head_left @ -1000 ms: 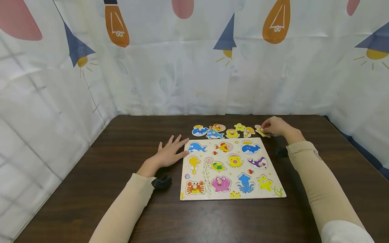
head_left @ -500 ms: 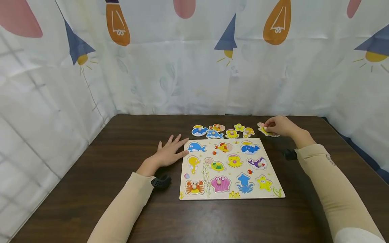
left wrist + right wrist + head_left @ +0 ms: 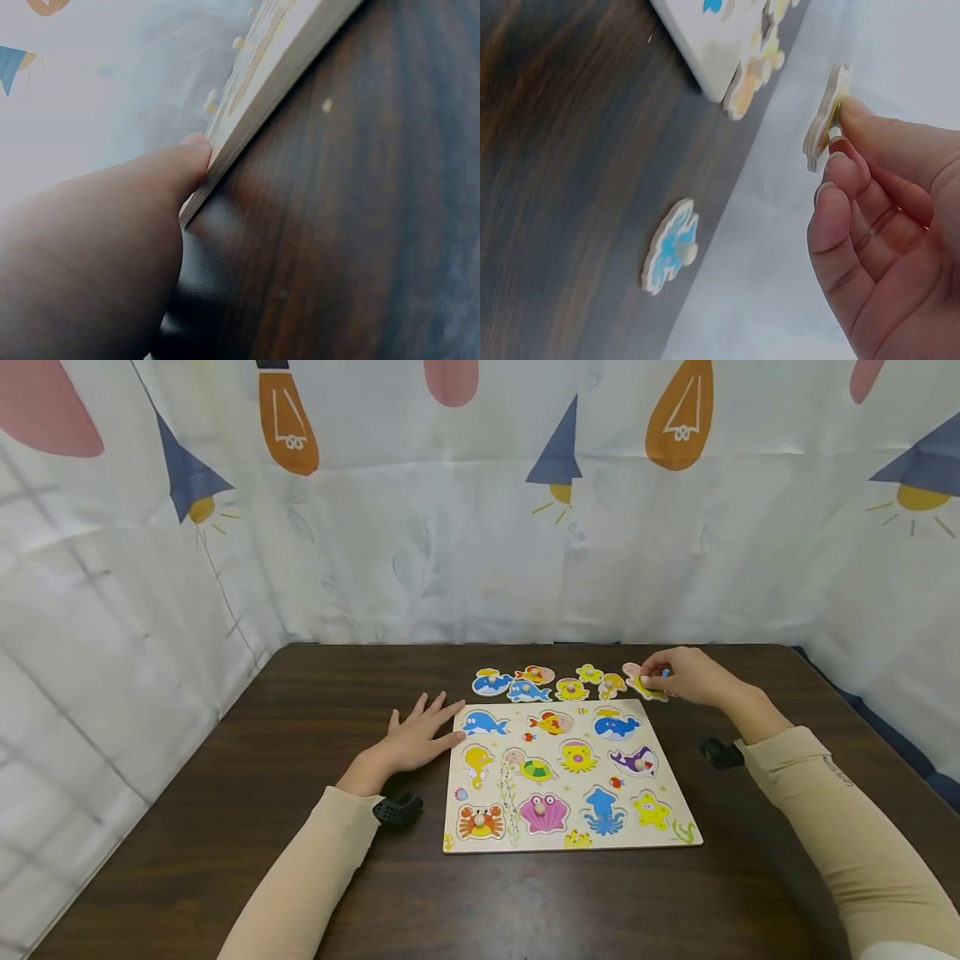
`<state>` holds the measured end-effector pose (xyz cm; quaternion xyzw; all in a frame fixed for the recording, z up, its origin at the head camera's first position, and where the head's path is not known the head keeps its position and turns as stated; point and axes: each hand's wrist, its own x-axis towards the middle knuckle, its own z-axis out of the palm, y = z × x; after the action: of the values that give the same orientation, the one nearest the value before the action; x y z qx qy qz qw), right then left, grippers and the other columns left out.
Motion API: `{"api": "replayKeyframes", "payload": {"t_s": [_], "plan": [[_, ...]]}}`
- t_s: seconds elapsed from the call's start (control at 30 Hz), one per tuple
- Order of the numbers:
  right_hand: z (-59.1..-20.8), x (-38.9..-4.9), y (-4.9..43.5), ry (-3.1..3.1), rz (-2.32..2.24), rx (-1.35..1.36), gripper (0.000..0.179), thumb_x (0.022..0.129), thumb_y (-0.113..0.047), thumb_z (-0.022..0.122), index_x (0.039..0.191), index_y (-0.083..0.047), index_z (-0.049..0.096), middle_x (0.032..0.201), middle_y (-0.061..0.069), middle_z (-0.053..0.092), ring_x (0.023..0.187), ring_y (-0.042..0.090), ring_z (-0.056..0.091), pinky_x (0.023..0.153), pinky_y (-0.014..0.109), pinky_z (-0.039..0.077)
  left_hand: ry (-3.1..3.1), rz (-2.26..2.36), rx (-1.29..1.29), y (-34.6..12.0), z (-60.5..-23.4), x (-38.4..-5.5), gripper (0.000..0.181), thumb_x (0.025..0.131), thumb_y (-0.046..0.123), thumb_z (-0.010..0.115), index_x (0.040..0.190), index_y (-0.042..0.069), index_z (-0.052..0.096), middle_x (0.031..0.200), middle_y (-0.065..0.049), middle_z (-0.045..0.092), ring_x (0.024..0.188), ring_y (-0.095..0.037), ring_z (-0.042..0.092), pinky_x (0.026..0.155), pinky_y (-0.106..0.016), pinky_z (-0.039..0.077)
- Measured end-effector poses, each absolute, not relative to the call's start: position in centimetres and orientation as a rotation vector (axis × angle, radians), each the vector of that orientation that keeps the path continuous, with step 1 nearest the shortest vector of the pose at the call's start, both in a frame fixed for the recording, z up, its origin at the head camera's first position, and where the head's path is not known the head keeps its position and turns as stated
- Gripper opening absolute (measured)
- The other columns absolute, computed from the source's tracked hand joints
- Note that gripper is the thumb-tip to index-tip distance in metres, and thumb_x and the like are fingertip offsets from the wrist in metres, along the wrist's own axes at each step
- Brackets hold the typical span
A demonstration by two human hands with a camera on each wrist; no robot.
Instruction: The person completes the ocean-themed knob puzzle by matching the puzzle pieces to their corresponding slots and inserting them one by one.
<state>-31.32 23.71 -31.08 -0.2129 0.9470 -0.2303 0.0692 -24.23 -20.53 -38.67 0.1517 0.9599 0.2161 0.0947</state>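
Note:
Over the far right of the table, my right hand (image 3: 693, 677) pinches a turtle puzzle piece (image 3: 633, 673) by its knob between thumb and fingers. In the right wrist view this piece (image 3: 829, 116) is on edge, raised off the table. A blue squid piece (image 3: 673, 244) lies on the wood nearby, mostly hidden behind the hand in the head view. My left hand (image 3: 411, 739) rests spread at the upper left corner of the wooden puzzle board (image 3: 577, 852), thumb against the board's edge. The crab (image 3: 482, 821), pink shell (image 3: 544, 814) and purple whale (image 3: 633, 763) pieces sit in the board.
Behind the board lie loose pieces: a blue whale (image 3: 491, 682), a blue dolphin (image 3: 528, 691), a fish (image 3: 535, 674), a yellow octopus (image 3: 572, 690), a starfish (image 3: 589, 673) and a seahorse (image 3: 611, 685). A printed curtain (image 3: 480, 560) hangs past the table's back edge.
My right hand, holding the turtle piece, has shifted right and then partly back left. A bit of the blue squid piece now shows beside the fingers. The left hand has stayed put.

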Motion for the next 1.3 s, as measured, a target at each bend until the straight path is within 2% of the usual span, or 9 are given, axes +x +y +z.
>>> {"api": "replayKeyframes", "payload": {"t_s": [0.3,0.53,0.87,1.3], "plan": [[-30.7,-29.6,21.8,2.847,-0.724,-0.719,0.017,0.102,-0.012,0.067,0.112,0.0,0.07,0.088,0.005,0.064,0.075,0.025,0.058,0.068,0.038,0.05,2.854,0.628,0.453,-20.5,-38.8,-24.4,0.071,0.106,0.054,0.048,0.166,0.025,0.025,0.171,-0.013,0.008,0.155,-0.042,-0.003,0.111,-0.076,-0.006],[-30.5,-28.3,20.0,2.819,-0.716,-0.817,0.017,0.099,-0.012,0.07,0.113,-0.002,0.072,0.098,0.005,0.069,0.083,0.021,0.059,0.077,0.039,0.054,2.845,0.636,0.46,-20.5,-38.7,-24.2,0.071,0.106,0.054,0.047,0.166,0.024,0.024,0.171,-0.014,0.007,0.155,-0.042,-0.004,0.112,-0.075,-0.008],[-31.3,-27.5,17.7,2.758,-0.698,-0.953,0.013,0.095,-0.007,0.074,0.107,-0.005,0.074,0.093,0.001,0.067,0.077,0.018,0.057,0.068,0.031,0.053,2.851,0.64,0.457,-20.5,-38.6,-24.1,0.07,0.106,0.053,0.048,0.166,0.024,0.025,0.171,-0.014,0.007,0.155,-0.042,-0.003,0.111,-0.076,-0.008],[-32.2,-27.3,15.8,2.649,-0.666,-1.047,0.01,0.095,-0.009,0.074,0.105,-0.009,0.075,0.088,-0.004,0.065,0.076,0.016,0.056,0.068,0.029,0.053,2.837,0.635,0.454,-20.4,-38.6,-24.3,0.072,0.106,0.056,0.046,0.166,0.024,0.023,0.171,-0.014,0.006,0.155,-0.042,-0.004,0.112,-0.075,-0.007]]}}
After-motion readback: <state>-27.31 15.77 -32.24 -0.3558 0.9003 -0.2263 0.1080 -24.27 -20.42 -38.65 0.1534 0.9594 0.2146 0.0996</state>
